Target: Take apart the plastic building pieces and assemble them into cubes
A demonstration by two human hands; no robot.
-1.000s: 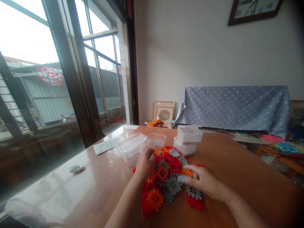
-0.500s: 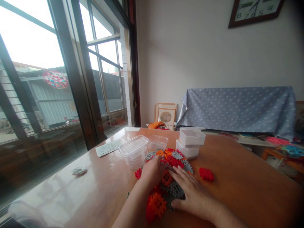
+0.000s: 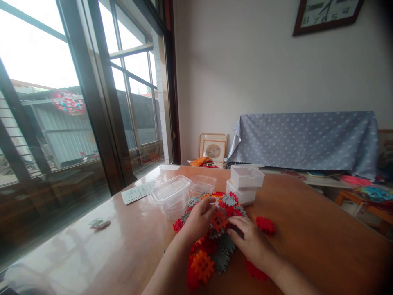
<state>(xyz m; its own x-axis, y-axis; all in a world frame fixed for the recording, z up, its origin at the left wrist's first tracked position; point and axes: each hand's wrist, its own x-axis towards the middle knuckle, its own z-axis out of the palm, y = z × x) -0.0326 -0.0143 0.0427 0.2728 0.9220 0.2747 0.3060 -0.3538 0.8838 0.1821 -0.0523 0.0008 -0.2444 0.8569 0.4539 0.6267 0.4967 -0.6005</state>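
Observation:
A loose heap of red, orange and grey gear-edged plastic building blocks lies on the table in front of me. Among them, an orange block with a windowed centre sits between my hands, a grey toothed edge showing under it. My left hand is closed with curled fingers at its upper left edge; the fingertips are partly hidden. My right hand pinches at its right edge, thumb below and fingers above. Nearer me rests another orange block, on red pieces. Red blocks show under my right wrist.
Clear plastic tubs are behind the heap on the left, white boxes stacked on the right. A single red block lies to the right. A printed sheet and a small crumpled packet lie left, near the window.
My right hand has gone from spread over the heap to pinching, uncovering grey and red pieces. The orange block between my hands has shifted slightly up and away from me.

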